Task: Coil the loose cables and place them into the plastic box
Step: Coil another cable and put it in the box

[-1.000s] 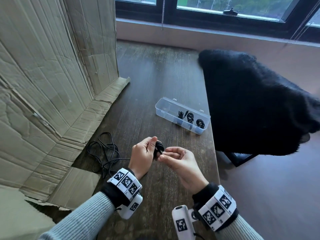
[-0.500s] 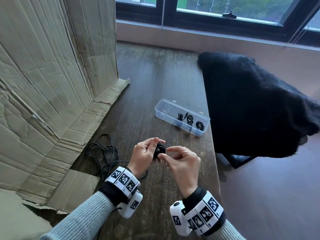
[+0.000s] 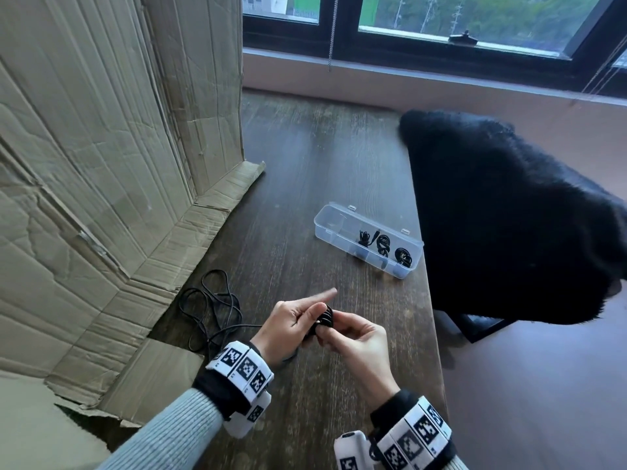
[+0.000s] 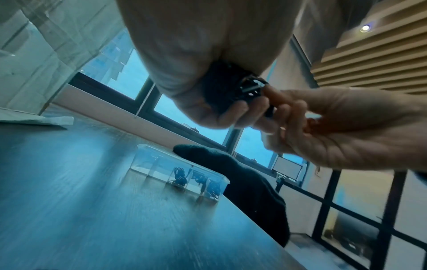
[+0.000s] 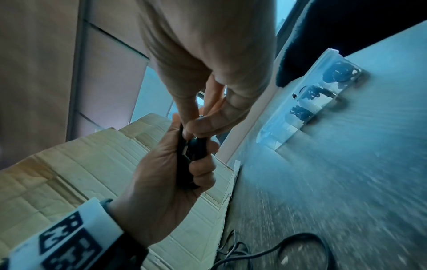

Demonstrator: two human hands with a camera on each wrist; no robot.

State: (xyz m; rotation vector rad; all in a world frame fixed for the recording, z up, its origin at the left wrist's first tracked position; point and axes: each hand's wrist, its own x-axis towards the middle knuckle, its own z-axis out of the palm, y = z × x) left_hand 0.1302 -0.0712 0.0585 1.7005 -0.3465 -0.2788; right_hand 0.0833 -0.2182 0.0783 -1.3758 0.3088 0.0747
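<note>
- On the dark table, seen from the head camera, the clear plastic box lies open near the right edge with three small coiled cables already in its right-hand compartments; the left end looks unfilled
- A loose tangle of cable lies on the table by the cardboard, with one strand running toward the hands, so by my reading the coiling is partly done: one bundle in hand, its tail not yet wound, and nothing of it in the box yet
- Same view: the left hand grips the small black coil with its fingers curled round it and the forefinger stuck out straight; the right hand pinches the coil's near side with thumb and fingertips
- From the left wrist, blurred, the left hand is clenched round the dark coil and a fingertip of the right hand touches its edge; the box stands well apart on the table behind
- From the right wrist, the right hand pinches the coil from above while the left hand wraps it from below; the loose cable lies on the table beneath, and the box shows at the far side
</note>
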